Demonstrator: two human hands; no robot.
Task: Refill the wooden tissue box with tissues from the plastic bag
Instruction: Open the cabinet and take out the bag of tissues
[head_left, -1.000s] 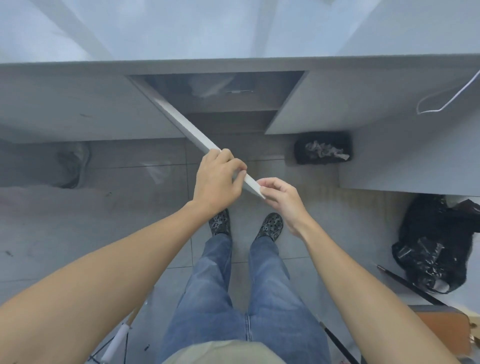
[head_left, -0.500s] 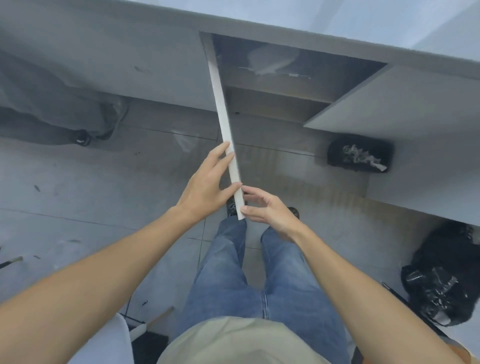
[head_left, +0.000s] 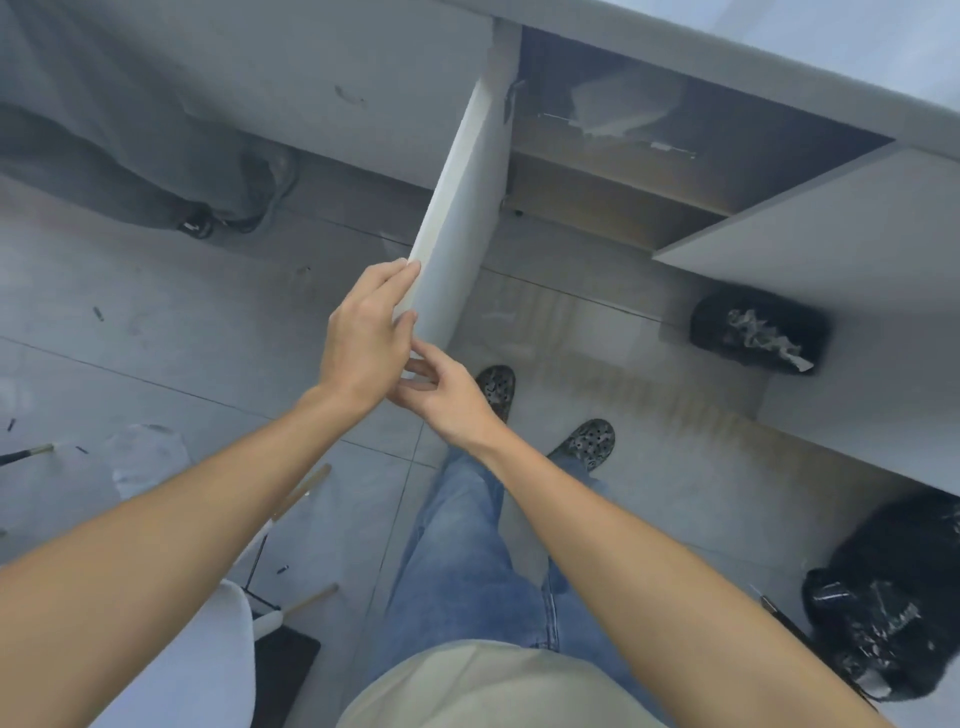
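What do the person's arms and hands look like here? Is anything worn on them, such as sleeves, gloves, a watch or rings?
Both forearms are bare up to the frame edge: no sleeves show. The left hand and the right hand wear no gloves, and no watch, bracelet or ring is visible on them. Lower down the person wears blue jeans and a beige top.

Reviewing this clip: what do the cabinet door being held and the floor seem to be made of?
Cabinet door: probably laminated board, matte pale grey; its flat, even face and square thin edge suggest it. The left hand lies against its edge, and the right hand holds its lower corner.
Floor: likely glazed grey tile; straight grout lines and faint reflections point that way.
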